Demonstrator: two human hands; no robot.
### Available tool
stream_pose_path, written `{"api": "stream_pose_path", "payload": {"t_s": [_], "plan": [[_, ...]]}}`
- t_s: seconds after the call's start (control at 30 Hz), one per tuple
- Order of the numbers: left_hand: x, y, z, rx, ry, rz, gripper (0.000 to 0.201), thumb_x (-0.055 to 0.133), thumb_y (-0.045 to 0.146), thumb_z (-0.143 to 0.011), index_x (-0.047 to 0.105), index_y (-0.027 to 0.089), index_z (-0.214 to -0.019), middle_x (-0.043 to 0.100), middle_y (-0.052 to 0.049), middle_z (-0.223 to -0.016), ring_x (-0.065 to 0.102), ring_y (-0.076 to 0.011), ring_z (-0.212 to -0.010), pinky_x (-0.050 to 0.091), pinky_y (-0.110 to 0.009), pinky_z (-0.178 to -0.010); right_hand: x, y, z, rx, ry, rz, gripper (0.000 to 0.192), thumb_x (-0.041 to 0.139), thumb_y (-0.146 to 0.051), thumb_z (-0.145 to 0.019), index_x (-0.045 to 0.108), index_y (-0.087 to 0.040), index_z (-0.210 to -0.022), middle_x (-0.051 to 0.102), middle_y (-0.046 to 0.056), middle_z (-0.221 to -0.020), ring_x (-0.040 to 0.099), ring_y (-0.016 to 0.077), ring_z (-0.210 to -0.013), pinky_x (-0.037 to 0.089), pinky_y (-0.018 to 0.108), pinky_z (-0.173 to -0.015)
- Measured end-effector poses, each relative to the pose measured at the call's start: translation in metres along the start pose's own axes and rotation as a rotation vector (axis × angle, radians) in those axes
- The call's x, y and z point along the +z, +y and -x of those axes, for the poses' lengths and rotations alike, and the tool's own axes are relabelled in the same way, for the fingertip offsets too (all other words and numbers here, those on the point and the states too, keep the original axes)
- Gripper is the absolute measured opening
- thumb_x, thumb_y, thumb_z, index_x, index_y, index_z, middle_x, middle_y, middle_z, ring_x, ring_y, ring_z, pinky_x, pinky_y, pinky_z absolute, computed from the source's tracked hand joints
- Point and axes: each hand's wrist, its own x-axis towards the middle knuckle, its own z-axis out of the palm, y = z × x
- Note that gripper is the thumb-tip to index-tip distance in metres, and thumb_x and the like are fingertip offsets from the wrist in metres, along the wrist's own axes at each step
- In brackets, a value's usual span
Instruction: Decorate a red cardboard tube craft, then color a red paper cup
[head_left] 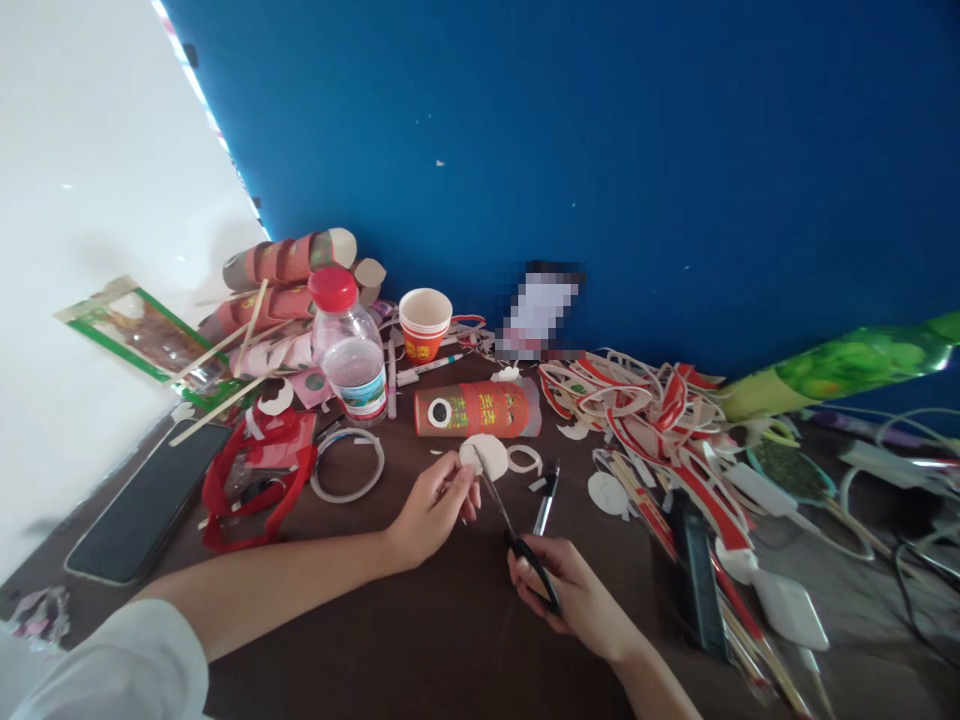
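Between thumb and fingers, my left hand [439, 500] pinches a white paper disc [489, 456]. My right hand [559, 585] is closed round the black handles of a pair of scissors [501, 505], whose blades reach up to the disc near my left fingertips. Whether the blades are cutting into the paper I cannot tell. Just beyond lies a red paper-cup roll [480, 409] on its side, with a black-and-white round eye piece on it. Beside the scissors are a pen [548, 497] and a white paper ring [524, 460].
Left of my hands stand a water bottle [351, 350], a clear tubing coil [347, 465], red ribbon [259, 500] and a phone [146, 500]. Stacked paper cups [425, 325] are at the back. Paper scraps [637, 400], sticks and cables [862, 500] crowd the right, against a blue panel [570, 150].
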Motion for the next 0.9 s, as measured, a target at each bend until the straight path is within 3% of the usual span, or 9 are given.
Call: {"api": "stream_pose_path", "payload": {"t_s": [0.33, 0.9], "plan": [[-0.0015, -0.0001, 0.0004, 0.025, -0.014, -0.028, 0.047, 0.037, 0.060, -0.093, 0.035, 0.021, -0.067, 0.038, 0.008, -0.056, 0.050, -0.0084, -0.051, 0.041, -0.022, -0.054, -0.0023, 0.0010, -0.0010, -0.016, -0.037, -0.003, 0.057, 0.064, -0.072, -0.063, 0.052, -0.016, -0.064, 0.043, -0.007, -0.045, 0.030, 0.0017, -0.036, 0.018, 0.016, -0.031], [-0.0042, 0.0007, 0.0017, 0.015, -0.026, -0.115, 0.044, 0.041, 0.056, -0.093, 0.043, 0.020, -0.067, 0.047, 0.005, -0.051, 0.045, -0.0089, -0.048, 0.036, -0.022, -0.051, -0.0036, 0.0030, 0.0028, -0.027, -0.121, -0.058, 0.060, 0.065, -0.074, -0.064, 0.052, -0.016, -0.066, 0.042, -0.007, -0.046, 0.026, 0.0019, -0.038, 0.015, 0.017, -0.032]]}}
